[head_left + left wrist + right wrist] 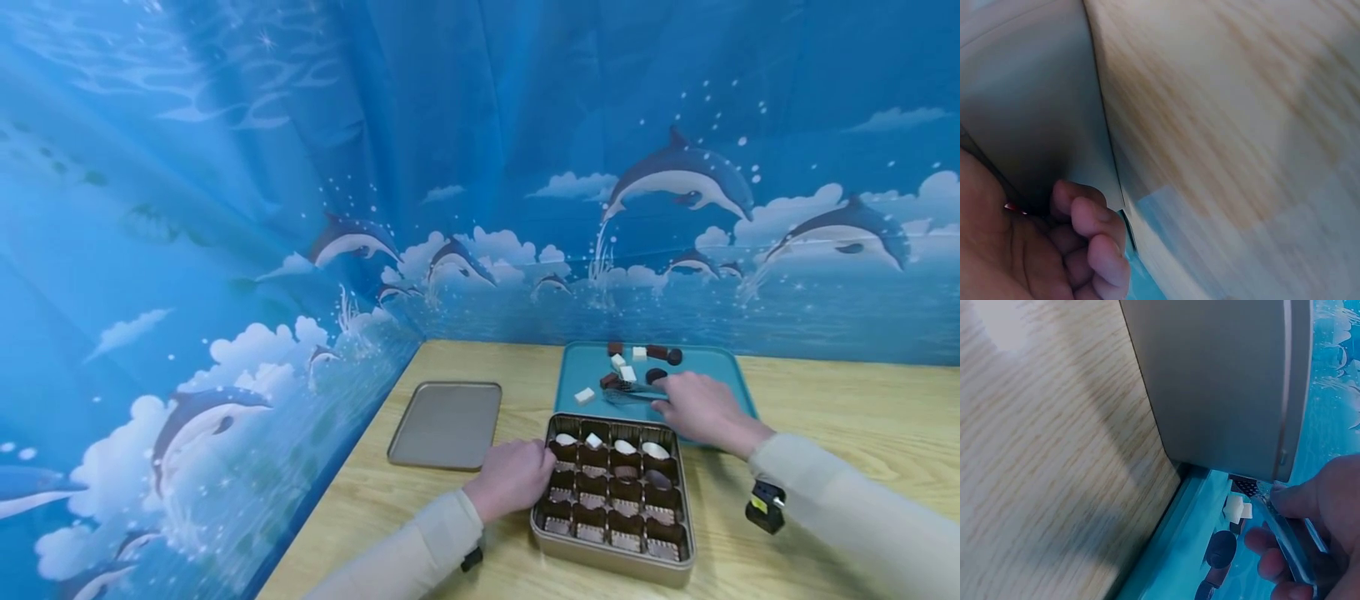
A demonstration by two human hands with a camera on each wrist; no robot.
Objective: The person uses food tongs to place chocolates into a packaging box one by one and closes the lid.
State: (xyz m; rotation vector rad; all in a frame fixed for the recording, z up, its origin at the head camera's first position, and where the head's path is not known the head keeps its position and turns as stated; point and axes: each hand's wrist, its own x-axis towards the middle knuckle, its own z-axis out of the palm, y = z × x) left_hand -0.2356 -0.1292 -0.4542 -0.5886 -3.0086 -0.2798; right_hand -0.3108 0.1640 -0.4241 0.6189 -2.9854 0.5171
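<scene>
My right hand (701, 407) holds slim metal tongs (1286, 540) over the blue tray (738, 385). The tongs' tips are among white chocolates (627, 374) and dark ones (657, 352); whether they pinch a piece cannot be told. A metal tin (611, 557) with a brown divided insert stands in front of the tray. White pieces (655, 451) lie in its back row, and brown and dark pieces (658, 480) in the second row at right. With curled fingers, my left hand (513, 475) grips the tin's left edge; its thumb is hidden.
A flat metal lid (448, 425) lies on the wooden table (855, 417), left of the tray. Behind the table hangs a blue dolphin-printed curtain (480, 167). A small black device (765, 507) is fixed at the right wrist.
</scene>
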